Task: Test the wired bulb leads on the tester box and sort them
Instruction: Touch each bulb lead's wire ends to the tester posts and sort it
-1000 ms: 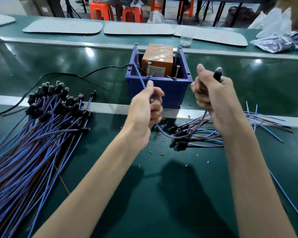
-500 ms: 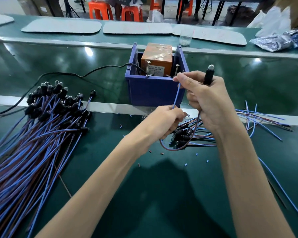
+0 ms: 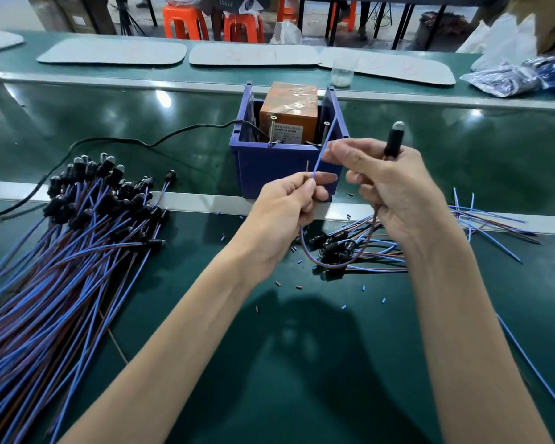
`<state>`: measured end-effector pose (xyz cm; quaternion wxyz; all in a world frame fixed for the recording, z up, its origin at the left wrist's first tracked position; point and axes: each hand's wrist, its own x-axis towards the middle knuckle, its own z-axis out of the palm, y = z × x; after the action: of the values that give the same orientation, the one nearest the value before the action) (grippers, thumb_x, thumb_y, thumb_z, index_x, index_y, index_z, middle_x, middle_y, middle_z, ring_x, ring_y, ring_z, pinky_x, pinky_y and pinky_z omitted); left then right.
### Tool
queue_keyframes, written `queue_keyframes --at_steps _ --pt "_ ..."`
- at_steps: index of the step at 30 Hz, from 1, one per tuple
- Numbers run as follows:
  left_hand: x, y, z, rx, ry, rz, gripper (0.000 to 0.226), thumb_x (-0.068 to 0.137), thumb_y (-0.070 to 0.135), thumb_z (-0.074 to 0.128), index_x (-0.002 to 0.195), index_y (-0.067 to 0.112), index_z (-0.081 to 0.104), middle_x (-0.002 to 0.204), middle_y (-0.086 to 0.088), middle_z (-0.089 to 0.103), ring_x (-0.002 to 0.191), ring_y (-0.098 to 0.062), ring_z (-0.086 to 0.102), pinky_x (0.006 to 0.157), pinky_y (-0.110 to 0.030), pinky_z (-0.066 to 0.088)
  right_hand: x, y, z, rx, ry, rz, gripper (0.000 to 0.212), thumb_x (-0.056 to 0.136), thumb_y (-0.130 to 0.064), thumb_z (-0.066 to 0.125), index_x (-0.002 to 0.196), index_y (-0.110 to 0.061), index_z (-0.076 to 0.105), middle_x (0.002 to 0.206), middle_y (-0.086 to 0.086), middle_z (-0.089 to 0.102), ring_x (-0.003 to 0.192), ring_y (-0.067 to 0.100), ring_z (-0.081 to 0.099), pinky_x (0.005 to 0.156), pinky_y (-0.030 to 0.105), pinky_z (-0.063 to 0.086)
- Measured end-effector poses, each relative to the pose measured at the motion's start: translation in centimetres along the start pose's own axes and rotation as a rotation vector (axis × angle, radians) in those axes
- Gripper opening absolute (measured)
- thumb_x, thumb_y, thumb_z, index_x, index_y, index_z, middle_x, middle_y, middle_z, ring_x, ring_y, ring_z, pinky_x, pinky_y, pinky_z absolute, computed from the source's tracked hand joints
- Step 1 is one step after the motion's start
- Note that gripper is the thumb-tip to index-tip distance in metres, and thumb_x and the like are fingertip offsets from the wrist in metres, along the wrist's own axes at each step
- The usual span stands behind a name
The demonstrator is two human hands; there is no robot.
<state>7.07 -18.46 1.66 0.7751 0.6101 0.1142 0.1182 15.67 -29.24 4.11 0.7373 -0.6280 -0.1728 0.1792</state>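
Holding one lead before the box [image 3: 285,168], the right hand [image 3: 394,193] grips its bulb [image 3: 396,137] and pinches the blue wire [image 3: 322,155]. The left hand [image 3: 289,206] pinches both wires lower down. Testing looks about to begin. Next, each bare tip must meet one of the screws [image 3: 272,129].

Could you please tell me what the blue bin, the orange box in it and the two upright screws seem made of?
The blue bin looks like moulded plastic: matte, evenly coloured, thin-walled. The orange box seems wrapped in glossy tape or film, judging by wrinkled highlights; its core is unclear. The two screws look like bare metal, silvery and threaded.
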Motion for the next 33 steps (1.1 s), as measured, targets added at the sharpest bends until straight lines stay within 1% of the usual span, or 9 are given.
queue_keyframes --at_steps 3,6,9,13,17,21,25,28,33 --pt "-0.1 -0.4 0.0 0.053 -0.032 0.054 0.027 0.102 0.004 0.037 0.095 0.011 0.063 0.068 0.005 0.059 0.053 0.001 0.04 0.053 -0.007 0.035 -0.2 0.5 1.0 -0.01 -0.027 0.005 0.011 0.081 -0.003 0.07 0.088 0.005 0.069 0.068 0.014 0.053 0.039 0.002 0.046 0.037 0.011 0.033" --pt "-0.2 -0.4 -0.2 0.032 -0.023 0.078 0.027 0.102 0.01 0.039 0.097 0.012 0.065 0.074 0.002 0.07 0.063 -0.001 0.056 0.061 -0.009 0.044 -0.1 0.8 1.6 0.022 -0.014 -0.035 0.008 0.085 -0.002 0.067 0.077 0.0 0.066 0.072 0.015 0.063 0.042 0.004 0.04 0.04 0.017 0.038" --pt "-0.3 -0.4 -0.3 0.011 0.09 0.107 0.025 0.103 0.017 0.041 0.11 0.017 0.064 0.078 0.002 0.074 0.075 -0.008 0.07 0.065 -0.013 0.05 0.1 1.1 2.0 0.039 0.041 -0.055 0.016 0.089 -0.006 0.064 0.073 -0.008 0.063 0.07 0.005 0.071 0.04 0.004 0.04 0.041 0.014 0.039" --pt "0.0 -0.6 -0.5 0.059 0.286 0.153 0.026 0.103 0.026 0.042 0.096 0.018 0.066 0.077 0.003 0.075 0.072 -0.01 0.072 0.064 -0.017 0.051 0.2 1.3 2.4 0.044 0.1 -0.091 0.018 0.093 -0.01 0.059 0.076 -0.01 0.058 0.062 0.002 0.07 0.035 0.0 0.039 0.038 0.01 0.031" --pt "0.5 -0.7 -1.7 0.037 0.439 0.208 0.028 0.099 0.034 0.049 0.089 0.017 0.069 0.043 0.007 0.05 0.037 -0.007 0.043 0.042 -0.015 0.035 0.1 1.3 2.2 -0.066 0.126 -0.113 0.018 0.094 -0.014 0.059 0.077 -0.013 0.063 0.058 -0.002 0.065 0.036 -0.001 0.045 0.038 0.007 0.028" --pt "1.4 -1.1 -2.2 0.068 0.491 0.157 0.029 0.102 0.028 0.041 0.097 0.021 0.069 0.047 0.013 0.028 0.044 -0.006 0.023 0.048 -0.02 0.024 0.2 1.4 2.2 -0.122 0.149 -0.123 0.02 0.094 -0.014 0.059 0.076 -0.015 0.066 0.055 -0.006 0.061 0.038 -0.002 0.045 0.041 0.008 0.03" --pt "1.7 -1.4 -2.0 0.116 0.433 0.152 0.037 0.101 0.007 0.033 0.13 0.014 0.054 0.055 0.014 0.04 0.049 -0.002 0.033 0.052 -0.015 0.031 0.7 1.8 2.1 -0.206 0.215 -0.093 0.028 0.095 -0.014 0.054 0.073 -0.022 0.07 0.053 -0.011 0.056 0.047 -0.001 0.042 0.053 0.017 0.028" --pt "1.5 -1.6 -1.9 0.225 0.372 0.257 0.038 0.102 0.009 0.036 0.138 0.015 0.048 0.06 0.017 0.059 0.047 -0.001 0.046 0.055 -0.014 0.041 1.0 1.7 1.6 -0.154 0.233 -0.041 0.031 0.091 -0.006 0.048 0.076 -0.018 0.071 0.056 -0.008 0.051 0.04 0.003 0.033 0.041 0.012 0.025" --pt "0.9 -1.5 -1.9 0.276 0.421 0.349 0.007 0.101 0.02 0.046 0.108 0.021 0.045 0.068 0.006 0.071 0.039 -0.015 0.058 0.05 -0.023 0.044 1.3 1.9 0.8 -0.194 0.228 -0.024 0.029 0.091 -0.005 0.049 0.075 -0.018 0.069 0.061 -0.011 0.055 0.043 0.0 0.039 0.041 0.014 0.029"
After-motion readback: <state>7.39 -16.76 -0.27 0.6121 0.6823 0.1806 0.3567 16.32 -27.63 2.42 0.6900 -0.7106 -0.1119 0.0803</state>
